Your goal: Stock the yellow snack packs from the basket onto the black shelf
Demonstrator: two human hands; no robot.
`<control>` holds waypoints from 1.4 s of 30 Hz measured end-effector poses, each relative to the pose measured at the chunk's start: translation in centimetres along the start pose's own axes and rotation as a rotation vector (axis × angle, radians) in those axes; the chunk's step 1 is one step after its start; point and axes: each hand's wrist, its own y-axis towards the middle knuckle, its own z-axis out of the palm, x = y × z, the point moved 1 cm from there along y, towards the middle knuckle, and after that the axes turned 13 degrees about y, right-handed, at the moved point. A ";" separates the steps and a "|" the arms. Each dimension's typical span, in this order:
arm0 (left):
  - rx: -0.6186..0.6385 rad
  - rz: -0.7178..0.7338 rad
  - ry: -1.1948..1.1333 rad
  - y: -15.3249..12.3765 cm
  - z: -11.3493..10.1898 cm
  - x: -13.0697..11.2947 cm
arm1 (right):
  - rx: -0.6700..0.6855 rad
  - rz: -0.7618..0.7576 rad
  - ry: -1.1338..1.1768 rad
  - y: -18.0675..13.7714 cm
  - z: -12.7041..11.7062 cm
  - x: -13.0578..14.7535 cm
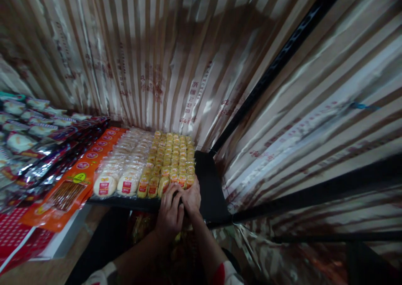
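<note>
My left hand [171,207] is at the front edge of several rows of small yellow packaged cakes [171,159], its bent fingers pressed on the nearest packs. Touching it, my right hand [192,197] is closed around the front right corner of the same rows. The fingertips of both hands are partly hidden against the wrappers. To the left of the yellow packs stand two rows of round white cakes [127,182] in clear wrappers with red labels. All these packs stand on a black shelf [209,184].
An orange snack packet [78,174] leans left of the white cakes. Further left lie shiny dark packets [40,147] in overlapping rows. Striped printed sheeting [176,59] hangs behind, and a slanted black post [266,78] rises at the shelf's right.
</note>
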 end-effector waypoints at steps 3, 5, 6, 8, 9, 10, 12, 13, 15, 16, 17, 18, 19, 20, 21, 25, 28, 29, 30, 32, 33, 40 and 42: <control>0.032 -0.033 0.113 4.3 -1.6 1.0 | -0.001 -0.016 0.007 0.1 0.1 -0.2; 0.117 -0.064 0.219 7.7 -1.5 2.4 | -0.007 -0.020 -0.001 0.1 0.2 -0.2; 0.162 -0.062 0.262 9.3 -1.1 3.2 | -0.011 -0.017 -0.008 0.1 0.2 -0.3; 0.236 -0.019 0.322 11.9 0.0 4.8 | -0.018 -0.014 -0.021 0.1 0.3 -0.4; 0.274 0.004 0.339 13.0 0.6 5.4 | -0.020 -0.017 -0.024 0.1 0.3 -0.5; 0.311 0.025 0.352 13.8 1.1 5.9 | -0.022 -0.024 -0.025 0.1 0.3 -0.5; 0.382 0.053 0.368 14.9 2.1 6.4 | -0.026 -0.036 -0.032 0.2 0.3 -0.6; 0.410 0.071 0.373 15.2 2.4 6.5 | -0.029 -0.039 -0.037 0.2 0.3 -0.7; 0.440 0.109 0.375 15.4 2.7 6.4 | -0.035 -0.037 -0.045 0.2 0.3 -0.8; 0.440 0.123 0.374 15.4 2.7 6.3 | -0.037 -0.035 -0.047 0.2 0.3 -0.8; 0.430 0.128 0.373 15.5 2.7 6.2 | -0.037 -0.034 -0.047 0.2 0.3 -0.8; 0.412 0.120 0.376 15.5 2.7 6.1 | -0.035 -0.034 -0.045 0.2 0.3 -0.8; 0.393 0.108 0.381 15.5 2.8 6.1 | -0.033 -0.035 -0.042 0.2 0.3 -0.8; 0.373 0.102 0.383 15.6 2.9 6.1 | -0.032 -0.035 -0.038 0.2 0.3 -0.7; 0.357 0.099 0.385 15.7 3.1 6.1 | -0.031 -0.033 -0.035 0.2 0.3 -0.7; 0.422 0.055 0.375 16.4 4.7 6.6 | -0.040 -0.018 -0.028 0.1 0.2 -0.4; 0.533 0.058 0.370 16.7 5.8 7.0 | -0.047 -0.034 -0.025 0.1 0.1 -0.3; 0.553 0.069 0.367 16.8 5.9 7.1 | -0.049 -0.038 -0.026 0.1 0.1 -0.3; 0.567 0.075 0.364 16.9 6.0 7.2 | -0.051 -0.038 -0.028 0.1 0.1 -0.3; 0.594 0.085 0.354 17.0 5.9 7.3 | -0.056 -0.037 -0.030 0.1 0.2 -0.5; 0.604 0.089 0.347 17.0 5.8 7.3 | -0.057 -0.037 -0.029 0.1 0.2 -0.5; 0.609 0.023 0.385 17.3 6.0 7.2 | -0.050 -0.029 -0.029 0.2 0.2 -0.6; 0.618 0.057 0.374 17.4 6.2 7.2 | -0.057 -0.027 -0.030 0.2 0.3 -0.7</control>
